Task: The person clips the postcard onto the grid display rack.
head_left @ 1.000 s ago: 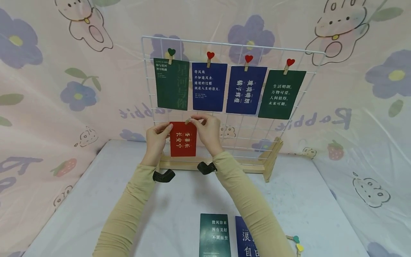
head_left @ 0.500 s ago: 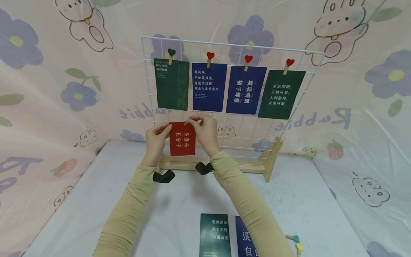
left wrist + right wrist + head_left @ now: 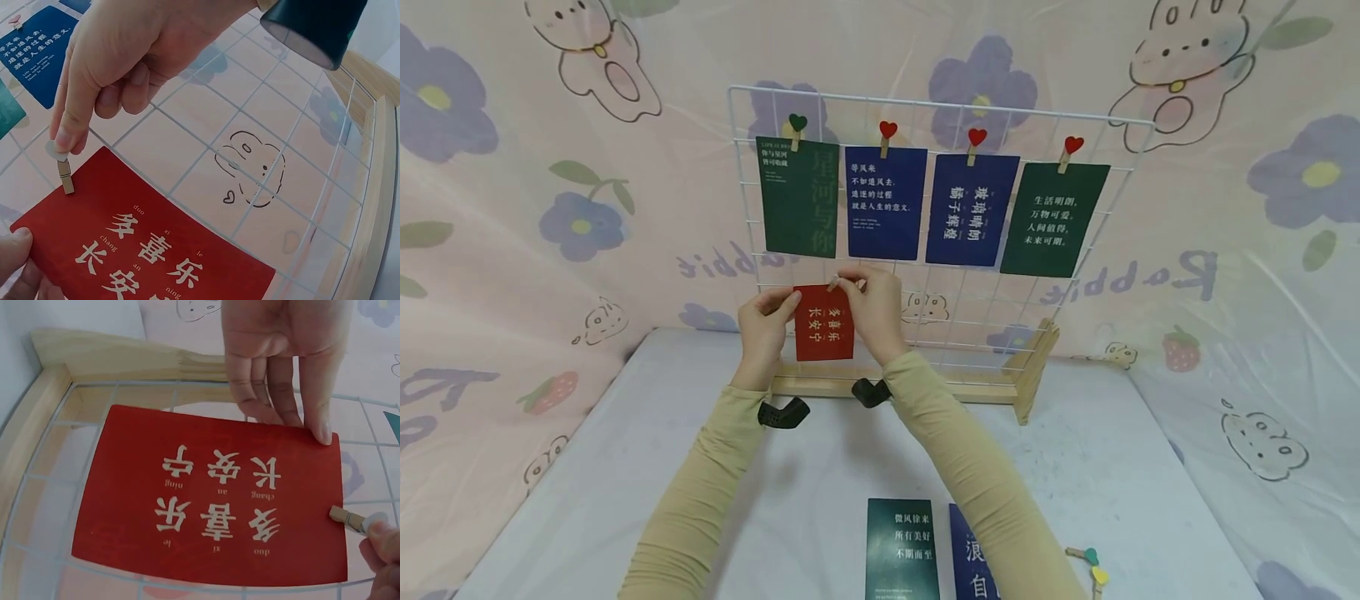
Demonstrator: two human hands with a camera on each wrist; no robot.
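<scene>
A red card [image 3: 823, 323] with white characters is held up in front of the lower part of a white wire grid [image 3: 970, 293]. My left hand [image 3: 764, 327] pinches its upper left edge, thumb on the front and fingers behind. At the card's top edge my right hand [image 3: 878, 307] pinches a small wooden clothespin [image 3: 65, 177] with a pale round top. The clothespin's tip overlaps the card's front in both wrist views. Above, two green and two blue cards hang in a row, among them a blue card [image 3: 886, 204], each under a heart clothespin [image 3: 888, 132].
A wooden base [image 3: 910, 388] carries the grid on the white table [image 3: 625, 467]. Near the front lie a green card [image 3: 902, 546] and a blue card [image 3: 973, 558], partly under my right sleeve. Loose clothespins [image 3: 1092, 557] lie to their right. A patterned curtain hangs behind.
My right hand and the clothespin have shifted slightly left along the card's top edge. The red card has moved slightly left, its lower edge a little higher. My left hand keeps its grip.
</scene>
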